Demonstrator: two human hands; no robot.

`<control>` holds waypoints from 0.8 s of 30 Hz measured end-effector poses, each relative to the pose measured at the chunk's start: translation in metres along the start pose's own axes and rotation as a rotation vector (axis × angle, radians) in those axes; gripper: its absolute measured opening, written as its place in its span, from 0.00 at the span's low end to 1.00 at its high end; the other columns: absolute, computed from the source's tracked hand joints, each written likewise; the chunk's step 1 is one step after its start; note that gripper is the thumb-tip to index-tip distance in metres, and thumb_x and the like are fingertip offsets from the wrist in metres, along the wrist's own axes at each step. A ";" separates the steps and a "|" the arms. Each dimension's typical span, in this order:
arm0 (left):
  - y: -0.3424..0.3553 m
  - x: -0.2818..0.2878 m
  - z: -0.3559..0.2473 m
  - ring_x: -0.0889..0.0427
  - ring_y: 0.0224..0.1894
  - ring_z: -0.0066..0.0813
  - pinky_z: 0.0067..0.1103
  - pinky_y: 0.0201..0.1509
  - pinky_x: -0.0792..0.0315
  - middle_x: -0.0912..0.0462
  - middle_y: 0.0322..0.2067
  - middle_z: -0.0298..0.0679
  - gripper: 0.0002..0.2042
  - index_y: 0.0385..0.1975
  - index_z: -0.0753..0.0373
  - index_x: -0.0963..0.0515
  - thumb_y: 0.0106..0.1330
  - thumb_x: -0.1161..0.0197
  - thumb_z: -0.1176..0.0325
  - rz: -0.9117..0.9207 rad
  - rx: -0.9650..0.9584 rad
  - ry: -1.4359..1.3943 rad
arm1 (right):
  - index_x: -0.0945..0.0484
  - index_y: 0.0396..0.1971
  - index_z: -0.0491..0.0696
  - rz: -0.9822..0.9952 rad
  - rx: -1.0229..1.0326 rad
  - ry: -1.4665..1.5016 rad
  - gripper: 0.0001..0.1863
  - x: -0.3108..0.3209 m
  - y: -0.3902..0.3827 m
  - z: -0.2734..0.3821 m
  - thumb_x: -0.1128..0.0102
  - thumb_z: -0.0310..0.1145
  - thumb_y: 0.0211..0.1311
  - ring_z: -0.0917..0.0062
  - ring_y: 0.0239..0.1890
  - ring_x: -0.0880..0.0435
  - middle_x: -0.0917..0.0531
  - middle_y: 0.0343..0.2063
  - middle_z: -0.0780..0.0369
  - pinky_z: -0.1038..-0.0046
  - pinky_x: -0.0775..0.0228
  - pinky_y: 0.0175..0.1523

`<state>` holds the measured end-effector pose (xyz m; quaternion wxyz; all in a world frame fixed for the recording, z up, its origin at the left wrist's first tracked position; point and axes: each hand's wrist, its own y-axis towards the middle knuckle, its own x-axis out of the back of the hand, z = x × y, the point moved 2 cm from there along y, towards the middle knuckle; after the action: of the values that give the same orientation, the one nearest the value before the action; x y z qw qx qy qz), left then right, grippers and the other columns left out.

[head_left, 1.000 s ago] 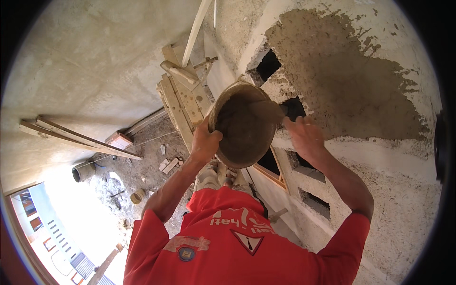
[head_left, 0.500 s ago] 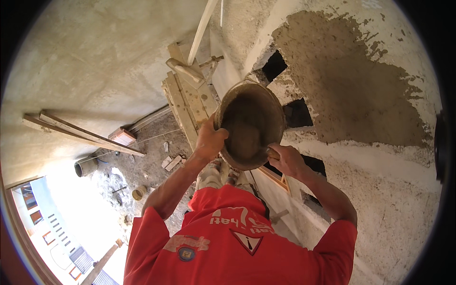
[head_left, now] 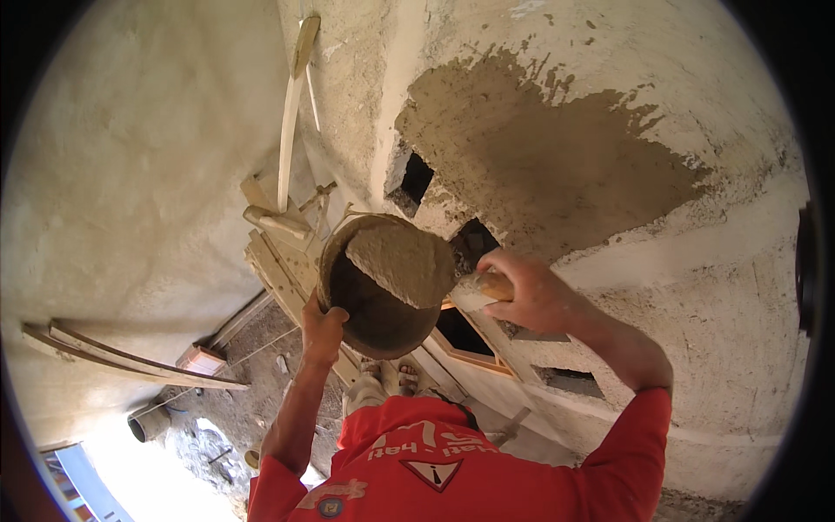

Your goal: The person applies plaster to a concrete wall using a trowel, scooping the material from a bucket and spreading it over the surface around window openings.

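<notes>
Trowel (head_left: 470, 294), wooden-handled: at centre, blade above the mouth of the bucket, almost wholly hidden under a thick, wet mortar load (head_left: 402, 261).

Bucket (head_left: 370, 320), dark, round, mortar-crusted: mouth open toward the view, between both hands, beyond the red shirt (head_left: 435, 474). Depth of contents: too shadowed to tell.

Right hand (head_left: 532, 291): clenched around the trowel handle, just right of the bucket.

Left hand (head_left: 323, 331): grasping the bucket's left rim, thumb inside, fingers outside.

Sandalled feet (head_left: 407, 378): just on the near side of the bucket, partly covered by it and by the shirt.

Right-hand wall (head_left: 696, 331), rough and pale: wet mortar patch (head_left: 557, 165) on the far part, splashed along its far and right edges. Dark rectangular openings (head_left: 416, 180) ranged along the patch's left edge and nearer. Wood-framed opening (head_left: 470, 344) just right of the bucket on the near side.

Planks (head_left: 283, 274): stacked left of the bucket, short rounded timber (head_left: 274, 222) on top. Long timber (head_left: 291, 130): beyond, leaning.

Left-hand wall (head_left: 148, 174), smoother: two thin boards (head_left: 130, 361) near its base, slightly bowed. Reddish brick block (head_left: 200, 359) beside them; cylindrical container (head_left: 150, 424) on its side, nearer.
</notes>
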<state>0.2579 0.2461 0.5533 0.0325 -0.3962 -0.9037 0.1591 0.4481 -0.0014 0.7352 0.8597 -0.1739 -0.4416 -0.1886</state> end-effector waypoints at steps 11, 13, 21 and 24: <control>-0.022 0.004 0.012 0.19 0.50 0.34 0.24 0.57 0.27 0.16 0.47 0.46 0.30 0.59 0.74 0.26 0.48 0.46 0.81 -0.032 -0.006 0.019 | 0.21 0.58 0.46 -0.133 -0.163 0.249 0.29 0.136 -0.026 0.041 0.29 0.40 0.56 0.75 0.31 0.16 0.14 0.36 0.59 0.74 0.22 0.37; -0.026 -0.002 0.013 0.19 0.49 0.34 0.24 0.57 0.27 0.16 0.46 0.46 0.30 0.58 0.74 0.26 0.48 0.46 0.80 -0.017 0.011 0.034 | 0.21 0.59 0.49 -0.260 -0.450 0.153 0.30 0.145 -0.018 0.015 0.32 0.47 0.60 0.76 0.31 0.16 0.14 0.35 0.61 0.72 0.22 0.38; -0.036 -0.026 0.033 0.19 0.42 0.29 0.23 0.49 0.25 0.16 0.43 0.41 0.28 0.54 0.72 0.24 0.47 0.44 0.80 0.041 0.024 0.030 | 0.20 0.59 0.50 -0.826 -0.356 -0.303 0.27 0.240 -0.074 -0.018 0.38 0.51 0.66 0.77 0.32 0.20 0.15 0.35 0.62 0.71 0.22 0.42; -0.040 -0.033 0.033 0.18 0.44 0.30 0.22 0.50 0.25 0.16 0.44 0.41 0.28 0.54 0.72 0.24 0.47 0.44 0.79 0.061 0.003 0.038 | 0.20 0.57 0.47 -0.463 -0.330 -0.194 0.25 0.162 -0.068 -0.015 0.36 0.44 0.63 0.70 0.42 0.17 0.16 0.44 0.58 0.66 0.23 0.51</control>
<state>0.2460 0.1882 0.5363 0.0457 -0.4264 -0.8902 0.1539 0.5130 -0.0954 0.8695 0.7077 -0.2231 -0.5130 -0.4315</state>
